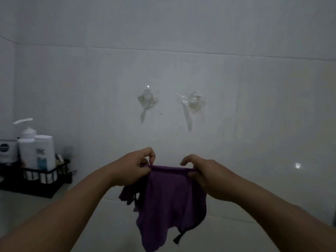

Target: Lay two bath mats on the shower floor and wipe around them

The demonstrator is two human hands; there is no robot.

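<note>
Purple cloth [169, 200] hangs at lower centre of the frame, top edge stretched level between both hands, lower part drooping in folds with a dark trim at bottom right. Left hand [131, 167] pinches the top edge at its left end, fingers curled. Right hand [201, 176] pinches the right end the same way, grip closed on the fabric. Behind, white tiled wall [254, 106] carries two clear adhesive hooks [147, 100], side by side at centre. Lower left: black wire caddy [45, 176] with white pump bottle [27, 146] and other toiletry bottles. Dim light.
</note>
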